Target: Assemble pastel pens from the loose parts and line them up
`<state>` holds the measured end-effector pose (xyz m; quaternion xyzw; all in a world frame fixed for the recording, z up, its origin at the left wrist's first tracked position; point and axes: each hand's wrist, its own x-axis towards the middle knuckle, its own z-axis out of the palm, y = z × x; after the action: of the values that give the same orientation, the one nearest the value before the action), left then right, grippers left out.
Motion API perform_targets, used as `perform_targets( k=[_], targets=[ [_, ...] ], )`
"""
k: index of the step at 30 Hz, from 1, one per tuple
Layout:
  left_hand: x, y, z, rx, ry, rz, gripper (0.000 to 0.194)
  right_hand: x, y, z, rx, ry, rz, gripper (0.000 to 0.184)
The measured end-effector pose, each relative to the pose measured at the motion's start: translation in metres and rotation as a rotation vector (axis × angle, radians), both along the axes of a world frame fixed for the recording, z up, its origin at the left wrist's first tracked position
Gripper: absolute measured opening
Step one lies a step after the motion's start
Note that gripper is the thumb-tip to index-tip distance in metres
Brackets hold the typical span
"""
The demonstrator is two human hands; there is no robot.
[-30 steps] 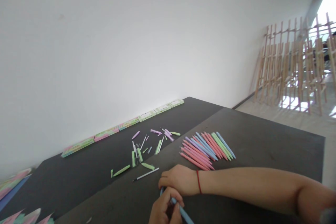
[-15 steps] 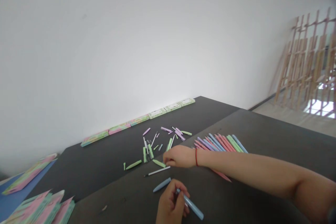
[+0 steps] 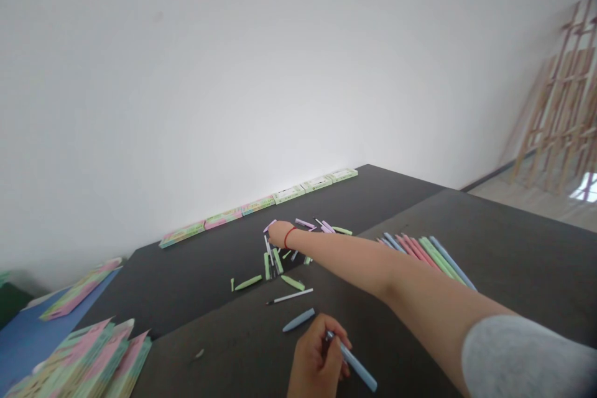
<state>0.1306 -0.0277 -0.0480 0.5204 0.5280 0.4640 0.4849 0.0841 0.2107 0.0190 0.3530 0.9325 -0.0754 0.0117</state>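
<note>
Slim pale blue plastic pen (image 3: 353,366)

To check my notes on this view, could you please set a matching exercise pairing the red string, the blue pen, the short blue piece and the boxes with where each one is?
Things:
1. red string
2. blue pen
3. short blue piece
4. boxes

Places:
A. along the wall
B. on the right wrist
C. in the left hand
D. on the near table

Pairs: 1-B, 2-C, 3-D, 4-A
</note>
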Motion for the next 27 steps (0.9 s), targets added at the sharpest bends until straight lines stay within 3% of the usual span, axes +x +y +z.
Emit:
perform_targets(
  k=[6,13,16,19,21,23,24,27],
  targets=[
    [0.002,0.001,0.000,0.056,-0.078,0.061,0.022,-0.015,0.001,-0.003,-0.055,-0.060,-0.059,0.033],
    [-0.001,0.003,-0.005,0.079,-0.081,0.088,0.026,0.008,-0.009,0.014,-0.208,0.108,-0.048,0.032],
    [-0.004,0.004,-0.005,0.089,-0.062,0.104,0.027,0.034,-0.029,0.025,-0.348,0.254,-0.010,0.021],
    [-0.005,0.005,-0.003,0.131,-0.042,0.143,0.029,0.076,-0.066,0.029,-0.499,0.404,0.043,0.016],
    [-0.003,0.004,0.001,0.185,-0.004,0.190,0.029,0.109,-0.095,0.027,-0.598,0.492,0.065,0.011],
    [-0.001,0.003,0.004,0.244,0.055,0.236,0.027,0.138,-0.121,0.024,-0.922,0.719,0.091,0.004],
    [0.000,0.001,0.006,0.264,0.083,0.250,0.027,0.149,-0.132,0.022,-1.010,0.805,0.091,0.004],
    [0.003,-0.003,0.010,0.269,0.122,0.256,0.028,0.169,-0.152,0.017,-1.086,0.955,0.073,0.008]
  ],
)
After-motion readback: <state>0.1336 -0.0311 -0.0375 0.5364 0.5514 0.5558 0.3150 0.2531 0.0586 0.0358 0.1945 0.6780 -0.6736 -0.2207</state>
